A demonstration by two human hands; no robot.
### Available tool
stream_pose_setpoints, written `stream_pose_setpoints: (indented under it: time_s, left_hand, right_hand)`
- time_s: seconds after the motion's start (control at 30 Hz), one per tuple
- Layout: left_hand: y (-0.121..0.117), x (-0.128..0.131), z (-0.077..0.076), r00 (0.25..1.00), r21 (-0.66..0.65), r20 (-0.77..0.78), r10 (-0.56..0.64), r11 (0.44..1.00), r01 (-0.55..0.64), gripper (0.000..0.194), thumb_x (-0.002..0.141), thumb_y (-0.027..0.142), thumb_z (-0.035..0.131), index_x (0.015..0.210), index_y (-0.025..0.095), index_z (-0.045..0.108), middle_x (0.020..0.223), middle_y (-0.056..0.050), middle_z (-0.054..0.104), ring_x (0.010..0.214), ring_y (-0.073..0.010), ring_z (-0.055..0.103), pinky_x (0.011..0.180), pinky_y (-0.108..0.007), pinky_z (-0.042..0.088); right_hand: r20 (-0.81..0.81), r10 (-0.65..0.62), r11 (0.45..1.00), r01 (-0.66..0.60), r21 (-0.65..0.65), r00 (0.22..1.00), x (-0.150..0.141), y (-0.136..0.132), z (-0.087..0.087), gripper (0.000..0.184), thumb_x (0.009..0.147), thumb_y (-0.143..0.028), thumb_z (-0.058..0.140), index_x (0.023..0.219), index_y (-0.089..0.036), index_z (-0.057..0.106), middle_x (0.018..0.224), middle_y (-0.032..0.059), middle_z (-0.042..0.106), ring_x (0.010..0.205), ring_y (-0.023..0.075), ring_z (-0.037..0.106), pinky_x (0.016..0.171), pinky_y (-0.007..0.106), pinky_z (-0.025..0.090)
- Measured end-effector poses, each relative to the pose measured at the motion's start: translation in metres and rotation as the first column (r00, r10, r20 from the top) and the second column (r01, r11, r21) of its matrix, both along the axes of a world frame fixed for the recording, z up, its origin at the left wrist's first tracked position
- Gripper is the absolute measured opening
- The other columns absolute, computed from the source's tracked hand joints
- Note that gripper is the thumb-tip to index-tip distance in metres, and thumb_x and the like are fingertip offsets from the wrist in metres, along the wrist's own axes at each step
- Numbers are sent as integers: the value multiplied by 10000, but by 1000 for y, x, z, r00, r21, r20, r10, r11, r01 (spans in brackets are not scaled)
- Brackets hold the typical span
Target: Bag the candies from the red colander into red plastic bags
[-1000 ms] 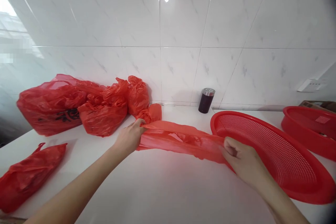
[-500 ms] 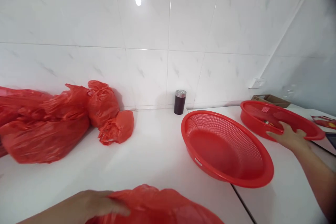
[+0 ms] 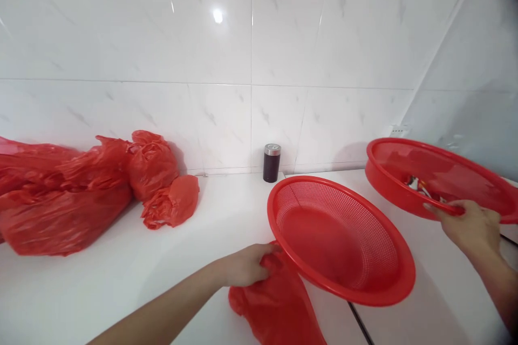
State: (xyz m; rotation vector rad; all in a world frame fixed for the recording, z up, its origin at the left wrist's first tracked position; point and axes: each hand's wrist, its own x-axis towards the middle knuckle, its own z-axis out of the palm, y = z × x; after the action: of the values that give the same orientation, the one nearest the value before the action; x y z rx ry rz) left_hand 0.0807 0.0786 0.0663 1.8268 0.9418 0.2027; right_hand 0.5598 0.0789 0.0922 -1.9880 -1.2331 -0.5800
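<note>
My left hand [image 3: 247,266] is closed on a red plastic bag [image 3: 283,302], right beside the near left rim of a red colander [image 3: 324,237]. The bag hangs loosely toward the front edge of view. The colander has a perforated side and a solid-looking bottom, with nothing seen in it. At the right, my right hand [image 3: 471,226] grips the near rim of a shallow red basin [image 3: 378,178], thumb and fingers round the edge. Tilted, the basin appears raised off the table. A few small white and dark items [image 3: 418,186] lie inside, too small to name.
Several filled red plastic bags [image 3: 73,210] lie against the tiled wall at the left. A dark cup [image 3: 271,164] with a silver lid stands at the back of the white table [image 3: 162,269]. A wall socket [image 3: 399,130] is behind the basin.
My left hand has carried the red bag right and away from me, up to the colander. My right hand has closed on the basin's rim and raised it.
</note>
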Motion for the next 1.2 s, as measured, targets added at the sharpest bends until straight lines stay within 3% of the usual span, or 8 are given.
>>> stream_pose_setpoints:
  time_s: [0.17,0.3,0.4,0.53,0.7,0.87,1.03,1.2]
  left_hand:
    - [12,62,-14,993,54,114,-25,998,19,884,701,70,488,1502,346,234,1286,-42,625,1077,-251,627,815,-365,545]
    - [0,62,-3,987,94,153,-51,995,37,762,739,93,501,1441,369,387,1379,-23,554,1153,-272,578,903,-399,507]
    - [-19,23,11,986,66,170,2,998,-14,668,780,112,467,1403,353,456,1395,-28,545,1105,-259,610,883,-385,515]
    - [-58,-51,21,946,-56,237,222,975,-215,591,805,153,480,1369,327,512,1409,-10,540,1179,-258,580,994,-404,462]
    - [-112,-130,-4,855,-125,192,481,876,-465,432,875,426,517,1294,349,591,1418,24,527,1324,-275,453,1122,-447,320]
    - [-144,-170,-36,767,-128,149,624,781,-611,493,845,567,513,1286,362,594,1443,46,495,1368,-272,391,1168,-446,215]
    - [-146,-168,-39,723,-161,166,670,742,-651,528,836,581,518,1296,334,588,1407,28,539,1343,-274,428,1155,-453,252]
    - [-142,-153,-20,643,-104,226,732,675,-731,559,784,605,563,1247,300,638,1347,-7,595,1304,-314,472,1113,-487,311]
  right_hand:
    - [-9,16,997,-15,76,1000,-24,-36,26,209,812,-421,586,833,-214,597,1068,149,587,1099,259,479,851,383,381]
    - [20,208,968,-208,142,978,-58,-66,37,184,756,-401,595,833,-240,552,1082,119,598,1091,254,515,920,369,397]
    - [-122,425,899,-402,176,897,-102,-85,38,205,722,-396,599,866,-259,547,1165,87,566,1082,254,544,922,376,420]
    - [-393,640,754,-637,158,660,-170,-96,29,167,696,-319,627,814,-257,526,1164,49,549,1098,240,538,843,322,468]
    - [-593,648,621,-783,46,479,-216,-87,-2,168,756,-331,621,817,-241,493,952,28,563,898,200,568,729,288,482]
    - [-436,557,741,-660,-124,707,-202,-74,-27,207,773,-410,605,843,-238,512,917,27,557,848,202,562,733,311,465]
    - [-290,314,873,-395,-285,904,-177,-69,-31,306,809,-508,529,942,-232,518,1078,76,574,830,228,603,678,341,468]
    - [-93,169,788,-191,-586,981,-185,-71,-32,348,921,-368,343,1149,-188,536,1258,173,542,841,281,643,648,379,449]
